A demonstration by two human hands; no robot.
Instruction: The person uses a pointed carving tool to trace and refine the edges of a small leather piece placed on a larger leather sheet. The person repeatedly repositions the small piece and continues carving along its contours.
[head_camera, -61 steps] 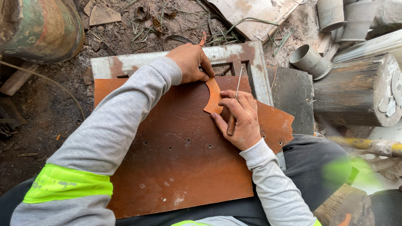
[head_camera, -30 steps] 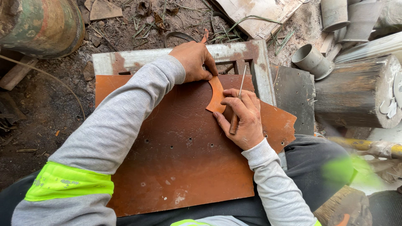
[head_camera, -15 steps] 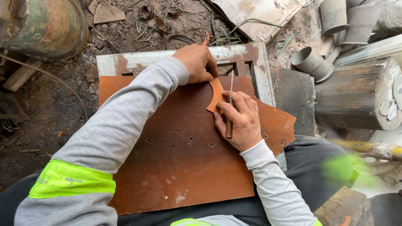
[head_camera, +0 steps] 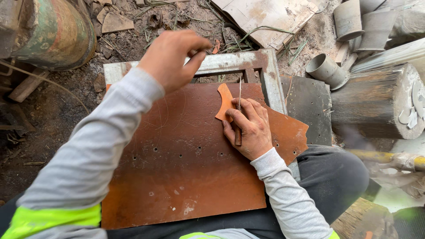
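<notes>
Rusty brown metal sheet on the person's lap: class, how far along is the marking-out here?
Done: faint curved lines are scratched on the rusty brown metal sheet. In hand: the right hand presses the curved orange template down and holds a thin scriber against its edge; the left hand is raised, empty. Left: no cutting along the lines shows.

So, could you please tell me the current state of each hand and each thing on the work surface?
Left hand: raised above the sheet, fingers pinched, holding nothing visible.
Right hand: resting on the sheet, gripping the scribing tool.
Scribing tool: held along the template's edge, tip pointing away.
Curved template: lying flat on the sheet, pinned by right fingertips.
Rusty metal sheet: lying flat, drilled with small holes, faint scribed lines.
Metal frame: lying under the sheet's far edge.
</notes>
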